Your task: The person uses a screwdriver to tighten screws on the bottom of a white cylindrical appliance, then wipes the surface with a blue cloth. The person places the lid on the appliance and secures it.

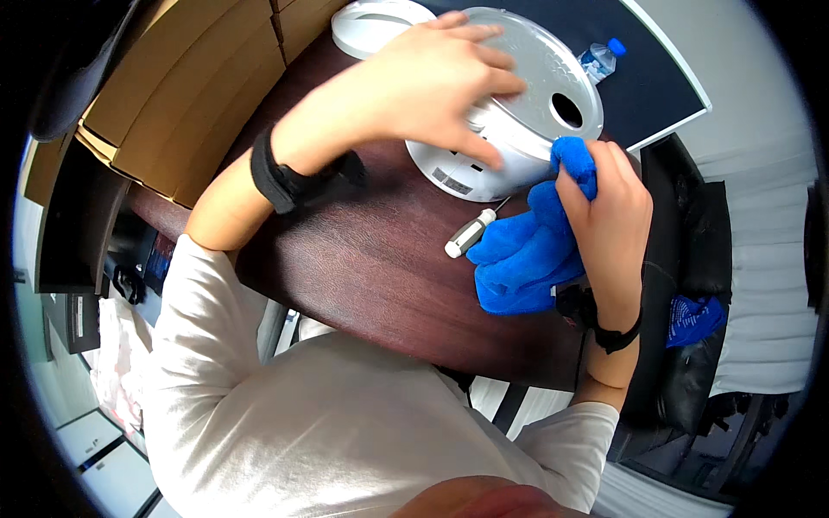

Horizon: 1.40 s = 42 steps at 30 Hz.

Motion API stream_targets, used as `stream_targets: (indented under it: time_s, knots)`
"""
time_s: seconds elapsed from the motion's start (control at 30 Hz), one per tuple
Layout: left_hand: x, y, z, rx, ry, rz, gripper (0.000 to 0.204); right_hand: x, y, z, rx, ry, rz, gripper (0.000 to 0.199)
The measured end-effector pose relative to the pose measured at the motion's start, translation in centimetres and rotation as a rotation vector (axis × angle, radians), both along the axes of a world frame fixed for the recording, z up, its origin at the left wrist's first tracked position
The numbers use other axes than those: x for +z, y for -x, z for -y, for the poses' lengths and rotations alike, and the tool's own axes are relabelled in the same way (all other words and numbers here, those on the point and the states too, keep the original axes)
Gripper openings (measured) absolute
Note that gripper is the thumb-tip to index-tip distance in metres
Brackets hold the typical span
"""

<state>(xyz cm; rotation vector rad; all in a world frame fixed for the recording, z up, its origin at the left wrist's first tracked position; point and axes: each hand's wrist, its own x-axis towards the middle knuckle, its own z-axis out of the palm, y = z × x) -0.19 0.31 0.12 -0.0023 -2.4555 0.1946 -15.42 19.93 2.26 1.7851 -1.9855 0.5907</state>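
Note:
A blue cloth (pixel 528 259) hangs from my right hand (pixel 611 194), pinched between thumb and fingers, its lower folds resting on the table. Its upper corner is at the rim of a round white appliance (pixel 518 164), which has a glossy grey top and a dark oval hole. Over the near left side of this appliance my left hand (pixel 449 82) is spread, slightly blurred; whether it touches the surface I cannot tell. Just left of the cloth lies a screwdriver (pixel 471 233) with a grey-and-white handle. Behind my left hand sits a white ring-shaped part (pixel 363 30).
Cardboard boxes (pixel 186 95) stand along the left of the dark brown table (pixel 371 268). Beyond the appliance are a dark, white-edged panel (pixel 661 65) and a blue-capped bottle (pixel 602 60). At the right, a blue packet (pixel 695 319) lies on a black seat (pixel 699 363).

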Motion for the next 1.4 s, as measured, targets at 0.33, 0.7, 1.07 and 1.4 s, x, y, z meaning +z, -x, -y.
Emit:
stream_targets:
  time_s: [0.33, 0.7, 1.07, 1.4]
  knots:
    - [-2.3, 1.5, 1.2, -0.156, -0.145, -0.146, 0.066, -0.3, -0.5, 1.6, -0.051, 0.011, -0.111, 0.021]
    - [-2.0, 2.0, 1.0, -0.166, -0.225, -0.130, 0.070, -0.3, -1.9, 2.9, -0.025, 0.044, -0.167, 0.024]
    - [-2.3, 2.3, 1.9, -0.218, -0.203, -0.229, 0.064, -0.1, -0.9, 2.6, -0.037, 0.023, -0.142, 0.021]
    - [-3.8, 3.3, 0.4, -0.122, -0.236, -0.369, 0.057, 0.1, -1.7, 3.7, 0.043, 0.046, -0.187, 0.024]
